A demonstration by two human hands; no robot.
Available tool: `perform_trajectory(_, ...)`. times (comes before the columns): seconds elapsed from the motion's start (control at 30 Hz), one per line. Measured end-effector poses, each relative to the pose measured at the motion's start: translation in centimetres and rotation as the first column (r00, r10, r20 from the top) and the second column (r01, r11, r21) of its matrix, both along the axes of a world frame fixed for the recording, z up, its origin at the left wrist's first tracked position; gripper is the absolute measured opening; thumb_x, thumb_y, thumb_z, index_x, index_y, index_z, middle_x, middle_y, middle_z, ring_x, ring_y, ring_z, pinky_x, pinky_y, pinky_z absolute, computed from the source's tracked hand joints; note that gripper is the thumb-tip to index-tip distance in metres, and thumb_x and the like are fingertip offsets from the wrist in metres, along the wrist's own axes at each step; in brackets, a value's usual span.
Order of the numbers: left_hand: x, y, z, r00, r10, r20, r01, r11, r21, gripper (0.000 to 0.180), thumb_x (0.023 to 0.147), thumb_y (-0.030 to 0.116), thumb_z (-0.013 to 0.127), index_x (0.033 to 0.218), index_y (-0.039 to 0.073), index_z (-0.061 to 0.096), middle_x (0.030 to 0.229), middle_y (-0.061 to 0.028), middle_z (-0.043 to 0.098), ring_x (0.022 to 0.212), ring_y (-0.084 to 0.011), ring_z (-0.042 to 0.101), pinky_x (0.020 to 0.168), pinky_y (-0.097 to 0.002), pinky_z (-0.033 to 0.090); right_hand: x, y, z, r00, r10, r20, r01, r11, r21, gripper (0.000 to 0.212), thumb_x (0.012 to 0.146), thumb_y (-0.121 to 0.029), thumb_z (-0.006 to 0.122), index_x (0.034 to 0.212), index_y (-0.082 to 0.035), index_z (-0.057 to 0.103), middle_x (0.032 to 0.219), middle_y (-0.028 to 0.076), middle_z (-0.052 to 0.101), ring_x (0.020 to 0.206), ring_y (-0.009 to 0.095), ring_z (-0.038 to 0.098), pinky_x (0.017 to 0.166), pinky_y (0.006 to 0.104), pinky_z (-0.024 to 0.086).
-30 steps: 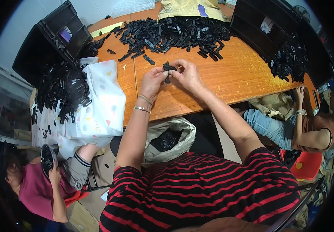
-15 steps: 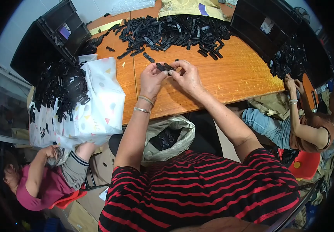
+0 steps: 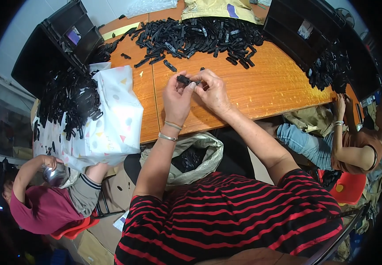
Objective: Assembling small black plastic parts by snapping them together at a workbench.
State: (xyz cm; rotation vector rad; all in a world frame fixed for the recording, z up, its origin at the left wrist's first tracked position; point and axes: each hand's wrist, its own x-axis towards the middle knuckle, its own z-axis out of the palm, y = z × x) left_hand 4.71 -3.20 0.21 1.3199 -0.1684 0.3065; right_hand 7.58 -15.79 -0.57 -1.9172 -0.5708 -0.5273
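My left hand (image 3: 176, 100) is closed in a pinch on a short black plastic part (image 3: 183, 79), just above the wooden table (image 3: 270, 88). Close against it, my right hand (image 3: 215, 92) is closed too, its thumb and forefinger meeting my left thumb at the part's right end. A dark tip (image 3: 202, 69) shows above the right fingers; whether it is a separate piece I cannot tell. Beyond both hands lies a wide heap of long black plastic parts (image 3: 199, 37), and a single loose black part (image 3: 169, 66) rests nearest the left fingers.
Black crates (image 3: 308, 28) stand at both far sides. Below the table edge an open woven sack (image 3: 208, 159) holds dark pieces. Another black heap (image 3: 69, 97) sits on a patterned plastic sheet (image 3: 122, 110) at left. One person (image 3: 45, 203) sits left, another (image 3: 350, 145) right.
My left hand has turned and its wrist has shifted right. Less of the black parts shows between my fingers. The person at left now shows a shiny rounded metal object in hand.
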Motion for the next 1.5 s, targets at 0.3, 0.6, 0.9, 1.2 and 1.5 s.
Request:
perform_trajectory(0.3, -0.9, 1.0, 0.4, 1.000, 0.008, 0.029, -0.011, 0.995, 0.099, 0.023, 0.089, 0.000, 0.058, 0.112, -0.003, 0.057, 0.103, -0.0079, 0.063, 0.092, -0.0122, 0.061, 0.082, -0.0233, 0.050, -0.8, 0.7, 0.1, 0.871, 0.320, -0.372, -0.181, 0.914, 0.363, 0.032, 0.080, 0.005, 0.067, 0.102, 0.001, 0.044, 0.091, 0.009, 0.061, 0.064, 0.007, 0.056, 0.056, 0.0205, 0.048)
perform_trajectory(0.6, -1.4, 4.7, 0.9, 0.965, -0.201, -0.168, 0.232, 0.954, 0.190, 0.025, 0.096, 0.018, 0.052, 0.106, -0.003, 0.063, 0.100, -0.0060, 0.064, 0.100, -0.0125, 0.057, 0.086, -0.0255, 0.046, -3.6, 0.1, -0.9, 0.858, 0.268, -0.437, -0.327, 0.943, -0.063, 0.023, 0.077, -0.018, 0.073, 0.094, -0.004, 0.066, 0.077, 0.014, 0.065, 0.073, 0.022, 0.065, 0.062, 0.0328, 0.051)
perform_trajectory(0.9, 6.4, 0.7, -3.7, 0.994, 0.113, 0.006, -0.078, 0.647, 0.758, 0.029, 0.080, 0.019, 0.071, 0.101, 0.000, 0.063, 0.093, -0.0102, 0.064, 0.089, -0.0221, 0.060, 0.078, -0.0329, 0.050, -4.8, -3.0, -0.1, 0.778, 0.454, -0.434, -0.591, 0.765, -0.258, 0.028, 0.072, -0.023, 0.076, 0.092, -0.006, 0.067, 0.083, 0.014, 0.067, 0.077, 0.029, 0.065, 0.067, 0.0390, 0.050)
perform_trajectory(1.2, 8.1, -1.9, -4.7, 0.967, 0.193, 0.166, -0.218, 0.291, 0.931, 0.020, 0.074, 0.011, 0.072, 0.092, 0.007, 0.064, 0.095, -0.0131, 0.058, 0.096, -0.0313, 0.053, 0.082, -0.0394, 0.046, 14.9, -7.4, -2.2, 0.915, -0.391, -0.101, 0.283, 0.798, -0.532, 0.034, 0.074, -0.029, 0.074, 0.092, -0.002, 0.062, 0.085, 0.019, 0.066, 0.082, 0.036, 0.065, 0.069, 0.0432, 0.051)
perform_trajectory(1.5, 5.6, 0.4, -4.8, 0.971, 0.194, 0.138, -0.226, 0.577, 0.785, 0.016, 0.078, 0.009, 0.068, 0.090, 0.003, 0.059, 0.083, -0.0100, 0.063, 0.078, -0.0279, 0.060, 0.070, -0.0350, 0.048, 15.7, -5.3, -2.5, 0.927, -0.375, 0.032, 0.285, 0.644, -0.710, 0.019, 0.078, -0.009, 0.058, 0.096, -0.002, 0.061, 0.089, 0.023, 0.066, 0.085, 0.037, 0.065, 0.073, 0.0453, 0.052)
